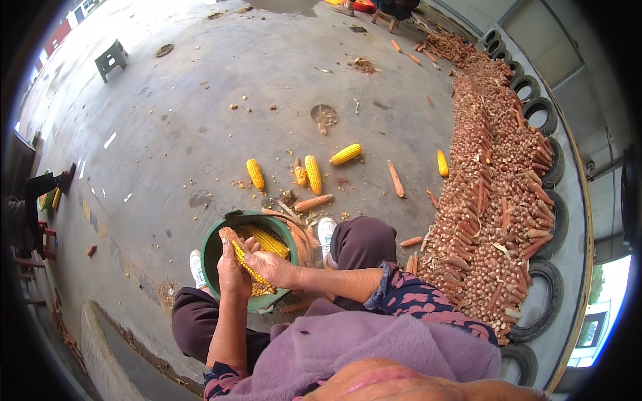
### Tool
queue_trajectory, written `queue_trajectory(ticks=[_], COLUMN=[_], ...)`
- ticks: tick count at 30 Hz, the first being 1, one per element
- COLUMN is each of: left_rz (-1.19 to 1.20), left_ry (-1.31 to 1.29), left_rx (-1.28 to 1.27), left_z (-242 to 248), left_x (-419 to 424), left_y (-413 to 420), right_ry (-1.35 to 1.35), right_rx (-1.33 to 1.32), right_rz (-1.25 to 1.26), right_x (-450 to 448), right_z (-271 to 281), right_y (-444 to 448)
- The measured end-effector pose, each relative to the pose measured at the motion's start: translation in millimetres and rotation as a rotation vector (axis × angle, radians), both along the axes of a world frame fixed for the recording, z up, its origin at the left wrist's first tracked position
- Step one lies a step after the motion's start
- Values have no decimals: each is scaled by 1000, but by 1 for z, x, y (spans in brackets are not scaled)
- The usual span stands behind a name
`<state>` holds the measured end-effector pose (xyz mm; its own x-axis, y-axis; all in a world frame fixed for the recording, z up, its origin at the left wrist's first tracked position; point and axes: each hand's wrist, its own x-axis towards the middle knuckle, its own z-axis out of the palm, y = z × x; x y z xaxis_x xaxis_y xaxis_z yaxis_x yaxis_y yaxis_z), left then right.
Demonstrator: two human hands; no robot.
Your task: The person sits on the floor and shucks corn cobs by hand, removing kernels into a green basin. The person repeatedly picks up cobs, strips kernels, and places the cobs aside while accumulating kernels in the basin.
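A partly shelled corn cob (238,250) slants over a green bucket (206,255) between my knees. Its upper end is bare and reddish, while yellow kernels cover the lower part. My left hand (234,274) is closed around the cob from the left, thumb along its side. From the right, my right hand (275,269) grips the same cob, with the thumb pressed against the kernels. Inside the bucket lie yellow ears of corn (271,243) and loose kernels (261,289). My hands and the cob hide part of its contents.
Several yellow ears, one a whole ear (313,174), and bare cobs (313,202) lie on the concrete floor ahead. A long heap of bare cobs (481,200) runs along the right, against a row of tyres (544,295). A stool (111,59) stands far left. Other people sit at the edges.
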<state>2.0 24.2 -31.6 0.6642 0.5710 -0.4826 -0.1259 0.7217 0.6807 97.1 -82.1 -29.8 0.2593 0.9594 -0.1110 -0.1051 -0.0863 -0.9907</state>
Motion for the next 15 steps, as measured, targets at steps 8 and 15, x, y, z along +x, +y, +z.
queue_trajectory(ticks=[8, 15], left_rz=[27, 9], left_ry=[8, 8], left_rx=[65, 108], left_z=[9, 6], left_x=[2, 7], left_y=[-7, -9], right_ry=[171, 135], right_rx=[-61, -19], right_rz=[37, -3], right_x=[3, 5], right_z=[10, 11], right_y=[-1, -4])
